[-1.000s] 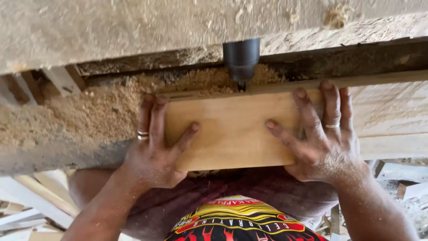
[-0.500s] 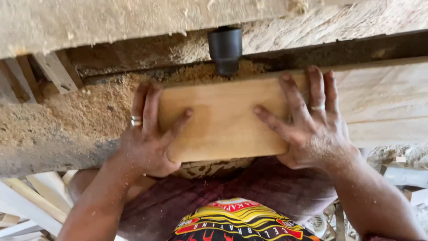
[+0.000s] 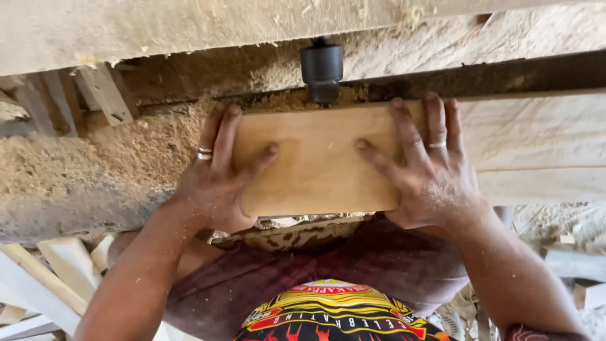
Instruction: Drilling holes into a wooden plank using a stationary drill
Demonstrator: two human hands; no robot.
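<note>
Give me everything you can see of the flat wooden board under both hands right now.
The flat rectangular board of pale tan wood lies level on the sawdust-covered workbench, smooth-faced with rounded near corners. The left hand presses its left end, the right hand its right end, fingers spread. Its far edge sits against the black cylindrical cutter head, amid loose sawdust. Its near edge overhangs toward the person's body.

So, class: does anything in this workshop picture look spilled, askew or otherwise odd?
Yes. Sawdust lies heaped over the bench left of the wooden board, up against the left hand. The right hand presses the board flat, its fingertips close to the dark cutter head at the board's far edge.
</note>
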